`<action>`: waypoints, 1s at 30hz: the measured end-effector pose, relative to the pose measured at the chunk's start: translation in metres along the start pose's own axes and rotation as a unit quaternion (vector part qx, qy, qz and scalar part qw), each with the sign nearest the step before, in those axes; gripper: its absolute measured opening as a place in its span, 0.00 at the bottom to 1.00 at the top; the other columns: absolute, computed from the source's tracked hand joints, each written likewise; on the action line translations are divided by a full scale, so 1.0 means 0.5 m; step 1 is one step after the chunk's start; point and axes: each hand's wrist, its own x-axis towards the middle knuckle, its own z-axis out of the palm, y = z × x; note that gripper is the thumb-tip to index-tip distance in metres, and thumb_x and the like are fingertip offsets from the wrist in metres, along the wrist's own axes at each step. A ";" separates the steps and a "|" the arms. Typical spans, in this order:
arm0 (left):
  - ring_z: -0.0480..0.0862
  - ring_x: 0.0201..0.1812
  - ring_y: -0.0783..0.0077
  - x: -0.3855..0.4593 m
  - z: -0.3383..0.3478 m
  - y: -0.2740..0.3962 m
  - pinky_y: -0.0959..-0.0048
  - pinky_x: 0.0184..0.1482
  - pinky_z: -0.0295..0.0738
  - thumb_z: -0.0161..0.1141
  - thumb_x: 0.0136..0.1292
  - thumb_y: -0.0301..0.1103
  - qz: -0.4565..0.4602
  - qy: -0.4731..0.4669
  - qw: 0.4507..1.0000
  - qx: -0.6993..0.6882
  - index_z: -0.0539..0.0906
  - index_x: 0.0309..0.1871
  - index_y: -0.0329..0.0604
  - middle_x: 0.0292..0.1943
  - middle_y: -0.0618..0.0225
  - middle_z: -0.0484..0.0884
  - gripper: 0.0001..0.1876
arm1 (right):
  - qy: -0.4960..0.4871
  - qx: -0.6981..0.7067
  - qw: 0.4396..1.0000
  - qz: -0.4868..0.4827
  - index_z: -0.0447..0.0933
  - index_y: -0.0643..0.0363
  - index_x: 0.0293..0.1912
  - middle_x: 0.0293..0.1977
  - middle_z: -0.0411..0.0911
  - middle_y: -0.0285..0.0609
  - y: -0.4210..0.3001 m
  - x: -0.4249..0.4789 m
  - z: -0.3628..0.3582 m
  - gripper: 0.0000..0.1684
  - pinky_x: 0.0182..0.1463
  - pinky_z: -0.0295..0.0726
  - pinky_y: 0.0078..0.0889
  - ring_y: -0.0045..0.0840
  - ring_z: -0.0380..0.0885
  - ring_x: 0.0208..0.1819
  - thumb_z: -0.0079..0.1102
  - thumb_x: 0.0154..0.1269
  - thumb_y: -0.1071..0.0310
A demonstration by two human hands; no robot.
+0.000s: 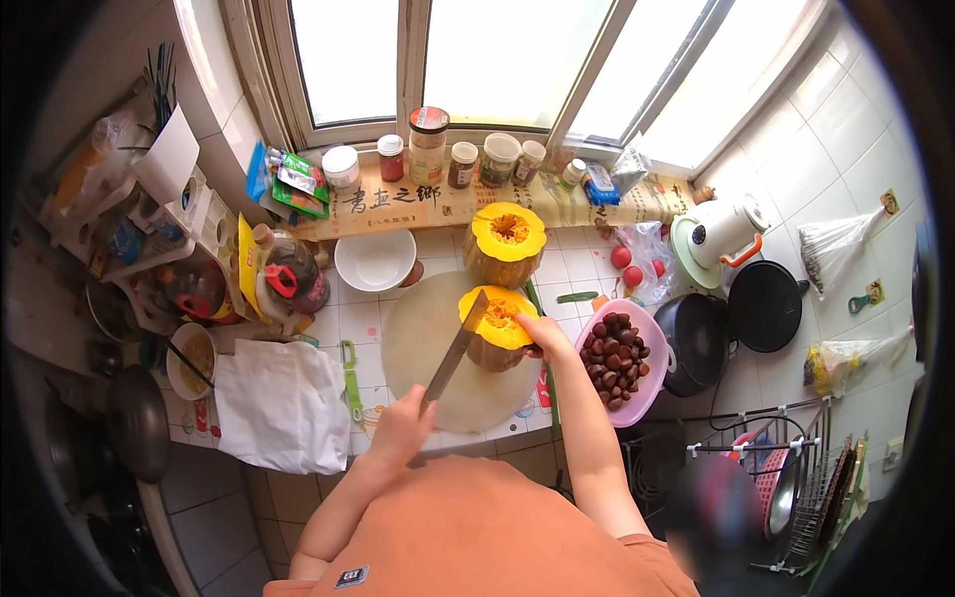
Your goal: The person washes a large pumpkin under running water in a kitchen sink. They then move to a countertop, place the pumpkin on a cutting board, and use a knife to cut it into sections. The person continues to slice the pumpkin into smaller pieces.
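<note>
My left hand [403, 425] is closed around the handle of a kitchen knife [454, 356], whose blade slants up to the left rim of a cut pumpkin half [498, 352]. My right hand [546, 336] grips that half by its right side, the thumb on the yellow cut face. Its stringy core shows on top. The half stands upright on a round cutting board [421, 328]. Just behind it, a second pumpkin half [504, 254] stands with its cut face up and its stringy hollow showing.
Right of the board stand a pink bowl [653, 358] of chestnuts and a black pot [694, 343]. A white cloth [283, 403] and a green peeler [351, 380] lie left. A white bowl [375, 260] and several jars [427, 149] are behind.
</note>
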 end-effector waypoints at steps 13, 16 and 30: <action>0.79 0.19 0.52 -0.036 0.004 -0.060 0.59 0.24 0.68 0.60 0.70 0.31 -0.134 0.021 0.983 -0.126 0.70 0.39 0.34 0.18 0.53 0.77 0.11 | -0.283 0.554 0.755 0.207 0.75 0.54 0.57 0.41 0.78 0.46 0.289 0.000 -0.057 0.26 0.18 0.71 0.08 0.16 0.68 0.20 0.51 0.76 0.44; 0.78 0.17 0.56 -0.041 0.004 -0.060 0.60 0.23 0.67 0.60 0.71 0.32 -0.121 0.037 0.983 -0.132 0.69 0.38 0.35 0.18 0.54 0.76 0.12 | -0.262 0.622 0.703 0.224 0.73 0.57 0.60 0.49 0.75 0.53 0.319 -0.008 -0.046 0.30 0.18 0.72 0.09 0.15 0.68 0.20 0.56 0.73 0.43; 0.76 0.15 0.69 -0.088 0.004 -0.072 0.67 0.19 0.69 0.58 0.72 0.33 -0.167 0.036 0.974 -0.147 0.70 0.38 0.35 0.17 0.62 0.76 0.11 | -0.026 0.324 0.946 0.011 0.74 0.57 0.52 0.35 0.79 0.39 0.229 -0.067 0.070 0.22 0.19 0.70 0.25 0.25 0.73 0.23 0.52 0.76 0.46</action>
